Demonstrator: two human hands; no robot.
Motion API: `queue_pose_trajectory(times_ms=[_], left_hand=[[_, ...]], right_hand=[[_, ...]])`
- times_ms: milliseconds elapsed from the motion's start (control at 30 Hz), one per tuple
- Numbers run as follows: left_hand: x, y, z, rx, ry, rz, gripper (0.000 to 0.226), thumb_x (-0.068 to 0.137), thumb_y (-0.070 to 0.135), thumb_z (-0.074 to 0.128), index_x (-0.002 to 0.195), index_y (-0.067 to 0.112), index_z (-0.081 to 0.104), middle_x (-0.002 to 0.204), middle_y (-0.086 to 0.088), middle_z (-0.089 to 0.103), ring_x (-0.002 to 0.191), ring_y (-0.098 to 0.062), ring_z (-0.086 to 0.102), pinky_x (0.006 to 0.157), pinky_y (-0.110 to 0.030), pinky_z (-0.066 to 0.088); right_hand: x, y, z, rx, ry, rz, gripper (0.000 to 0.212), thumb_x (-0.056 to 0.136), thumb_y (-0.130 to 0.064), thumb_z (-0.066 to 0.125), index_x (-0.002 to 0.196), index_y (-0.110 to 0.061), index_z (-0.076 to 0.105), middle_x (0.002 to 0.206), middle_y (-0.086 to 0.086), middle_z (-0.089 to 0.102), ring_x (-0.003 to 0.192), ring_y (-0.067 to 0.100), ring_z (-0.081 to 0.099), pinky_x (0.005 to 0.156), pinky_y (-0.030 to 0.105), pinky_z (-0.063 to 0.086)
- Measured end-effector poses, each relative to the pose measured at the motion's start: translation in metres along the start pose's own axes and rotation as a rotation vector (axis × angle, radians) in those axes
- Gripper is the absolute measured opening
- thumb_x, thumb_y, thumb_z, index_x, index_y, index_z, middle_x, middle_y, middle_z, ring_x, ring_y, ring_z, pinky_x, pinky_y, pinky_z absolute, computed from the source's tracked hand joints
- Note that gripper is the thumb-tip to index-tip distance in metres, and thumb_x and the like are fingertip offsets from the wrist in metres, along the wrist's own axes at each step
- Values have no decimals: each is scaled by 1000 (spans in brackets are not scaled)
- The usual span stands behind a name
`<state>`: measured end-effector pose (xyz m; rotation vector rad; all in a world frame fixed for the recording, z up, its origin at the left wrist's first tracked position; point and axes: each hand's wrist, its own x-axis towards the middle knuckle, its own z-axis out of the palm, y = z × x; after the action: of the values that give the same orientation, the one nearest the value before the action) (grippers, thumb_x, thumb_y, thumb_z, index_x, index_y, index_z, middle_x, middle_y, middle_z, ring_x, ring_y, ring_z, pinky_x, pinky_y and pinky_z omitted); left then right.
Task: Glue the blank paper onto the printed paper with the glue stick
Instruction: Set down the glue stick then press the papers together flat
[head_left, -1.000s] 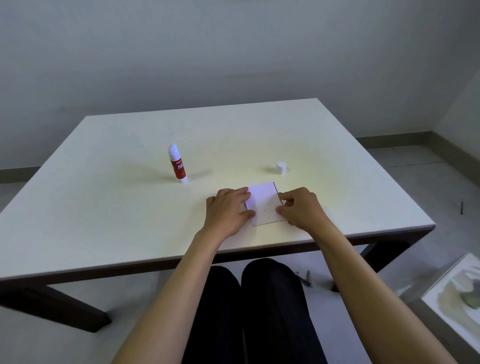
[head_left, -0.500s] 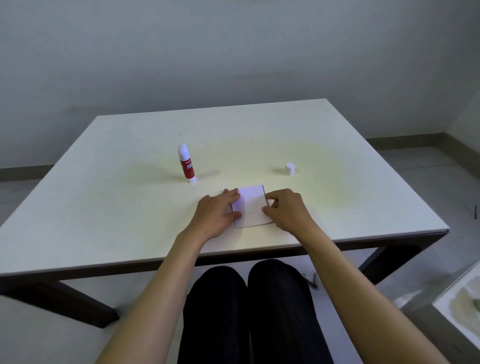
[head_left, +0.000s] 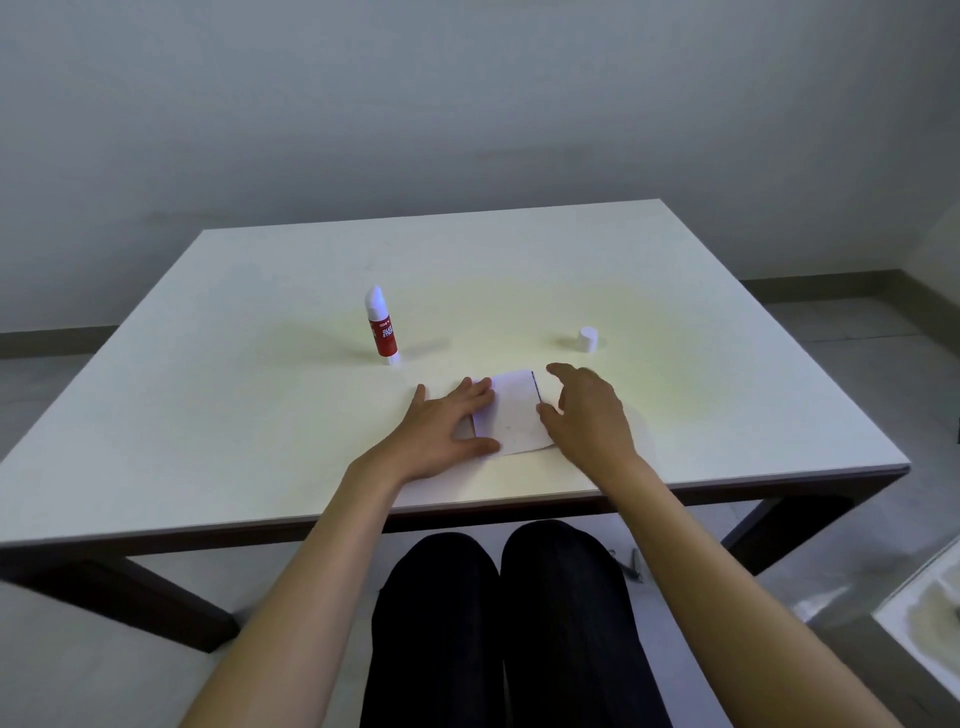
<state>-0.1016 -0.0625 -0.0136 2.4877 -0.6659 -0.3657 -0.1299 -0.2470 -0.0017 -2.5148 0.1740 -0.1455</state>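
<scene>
A small white blank paper (head_left: 511, 410) lies on the printed paper, of which only a dark strip (head_left: 535, 385) shows along the right edge. Both rest on the white table (head_left: 260, 364) near its front edge. My left hand (head_left: 441, 423) lies flat with spread fingers, pressing the papers' left side. Just right of the papers, my right hand (head_left: 587, 410) hovers with its fingers loosely apart, blurred. The red and white glue stick (head_left: 381, 326) stands uncapped behind and left of the papers. Its white cap (head_left: 587, 339) stands behind and right of them.
A grey wall rises behind the table. My dark-trousered legs (head_left: 498, 623) are under the front edge. A white-rimmed box (head_left: 919, 618) sits on the floor at the lower right, and a small dark object (head_left: 631, 564) lies on the floor beneath the table.
My right hand has lifted off the papers' right edge and opened. My left hand has flattened and spread on the left side. The papers, glue stick and cap stay where they were.
</scene>
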Motion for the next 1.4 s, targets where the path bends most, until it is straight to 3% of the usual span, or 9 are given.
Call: queue_pose_trajectory(times_ms=[100, 167, 267, 467, 700, 867, 1033, 1233, 1400], left_hand=[[1, -2, 0, 26, -8, 11, 72, 88, 43, 56, 149, 23, 24, 159, 12, 14, 148, -5, 4, 118, -48, -10], [3, -5, -1, 56, -15, 6, 75, 87, 48, 56, 150, 26, 22, 159, 15, 12, 148, -7, 0, 117, -49, -11], [7, -10, -3, 113, -47, -15, 84, 82, 58, 55, 150, 30, 15, 159, 20, 6, 147, -7, -8, 116, -48, -15], [10, -14, -5, 197, -81, -28, 88, 82, 62, 51, 151, 32, 7, 158, 23, -1, 147, -11, -14, 114, -50, -17], [12, -18, -4, 178, -76, -25, 92, 77, 68, 51, 150, 35, 5, 157, 26, -3, 147, -12, -17, 113, -49, -20], [12, -13, -8, 195, -88, -49, 95, 76, 68, 54, 150, 37, 3, 158, 23, 1, 147, -12, -18, 114, -50, -21], [11, -10, -10, 145, -72, -58, 105, 78, 57, 61, 150, 31, -12, 159, 20, 5, 147, -12, -14, 115, -48, -19], [10, -7, -11, 153, -100, -82, 107, 74, 63, 61, 150, 31, -8, 161, 14, -6, 147, -13, -18, 115, -50, -20], [11, -11, -10, 153, -88, -78, 104, 76, 58, 63, 151, 31, -5, 160, 15, -6, 147, -13, -17, 114, -48, -19]], right_hand=[[-23, 0, 9, -289, 7, -284, 52, 97, -35, 38, 146, -18, 30, 146, 5, 44, 134, 26, 37, 103, 40, 30], [-39, 3, 19, -366, -176, -434, 58, 98, -47, 20, 151, -23, 15, 160, -7, 19, 149, 20, 3, 116, 49, -2], [-35, 14, 26, -450, -300, -416, 72, 87, -63, -2, 150, -30, -1, 160, -16, -3, 146, 18, -19, 105, 52, -29], [17, 18, 13, -543, -320, -220, 69, 91, -62, 6, 150, -28, -8, 160, -15, -11, 145, 22, -23, 109, 57, -24], [-31, 16, 30, -496, -302, -442, 86, 75, -77, -8, 149, -34, -6, 159, -18, -9, 137, 13, -36, 95, 47, -43], [11, 11, 13, -556, -328, -250, 71, 89, -66, 6, 150, -30, -9, 159, -16, -13, 144, 21, -27, 109, 57, -26], [-15, 0, 39, -467, -373, -500, 86, 75, -78, -3, 149, -35, -6, 159, -18, -10, 138, 13, -33, 99, 50, -38], [26, 4, 14, -561, -377, -307, 67, 90, -65, 6, 149, -36, -9, 159, -19, -9, 144, 23, -25, 108, 56, -26], [-17, 0, 29, -456, -407, -519, 81, 80, -76, 2, 149, -35, -6, 159, -19, -10, 143, 19, -28, 102, 51, -35]])
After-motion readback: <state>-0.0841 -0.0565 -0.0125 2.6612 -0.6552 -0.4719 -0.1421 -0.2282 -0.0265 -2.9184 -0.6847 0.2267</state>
